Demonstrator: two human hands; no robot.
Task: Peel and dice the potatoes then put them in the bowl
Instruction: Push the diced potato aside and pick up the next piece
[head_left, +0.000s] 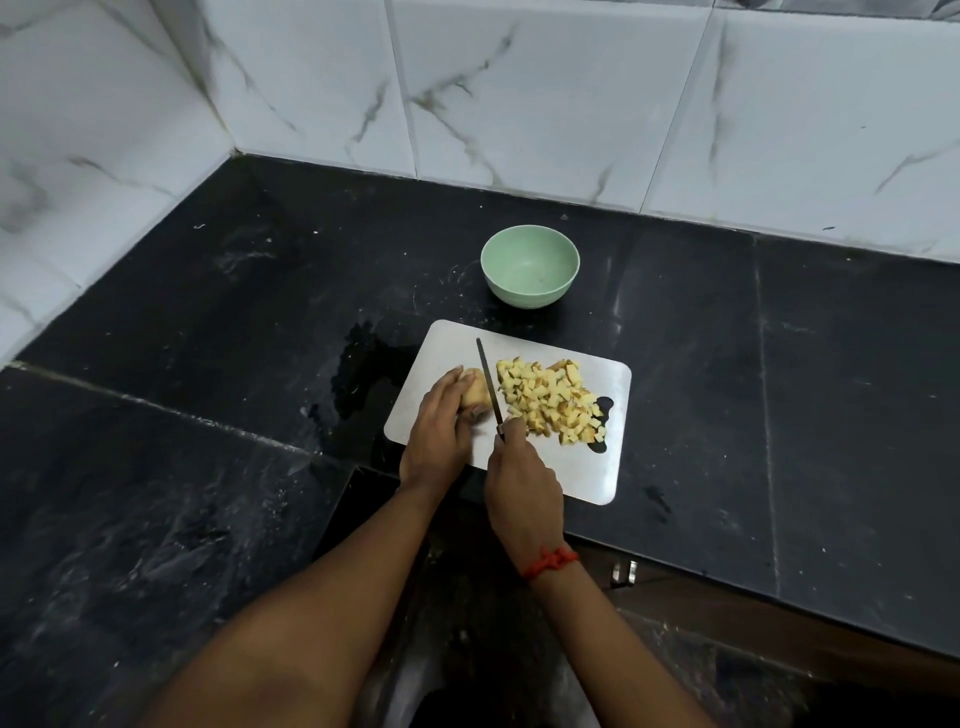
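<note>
Left grip (436, 426) holds tan potato chunk (475, 397) beside yellow dice (550, 400).

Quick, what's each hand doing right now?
Left hand: holds the pale tan potato chunk.
Right hand: grips the thin dark-bladed knife.

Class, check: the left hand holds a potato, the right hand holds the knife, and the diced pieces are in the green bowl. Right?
No. The head view shows the green bowl empty; the diced pieces lie on the cutting board. The rest holds.
</note>
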